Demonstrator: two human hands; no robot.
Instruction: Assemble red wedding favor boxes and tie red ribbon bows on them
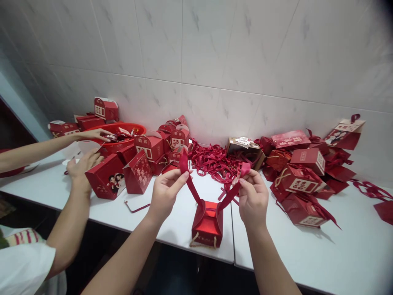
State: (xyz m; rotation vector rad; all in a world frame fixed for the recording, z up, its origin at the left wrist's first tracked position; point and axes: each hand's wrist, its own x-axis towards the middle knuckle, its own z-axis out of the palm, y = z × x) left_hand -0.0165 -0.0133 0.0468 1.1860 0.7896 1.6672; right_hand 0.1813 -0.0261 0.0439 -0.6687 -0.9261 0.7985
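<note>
A small red gift box (208,226) with a twisted cord handle stands upright near the table's front edge, between my hands. A dark red ribbon (194,191) runs through its top and rises in a V shape. My left hand (168,191) pinches one ribbon end between thumb and fingers, above and left of the box. On the other side, my right hand (253,196) pinches the opposite end at about the same height. Both ribbon lengths look fairly taut. Behind the box lies a tangled heap of loose red ribbons (211,160).
Finished-looking red boxes (302,180) are piled at the right. More boxes (150,146) stand left of centre, by a red basin (139,129). A co-worker's hands (82,164) reach in from the left. A tiled wall (199,53) bounds the white table (353,250).
</note>
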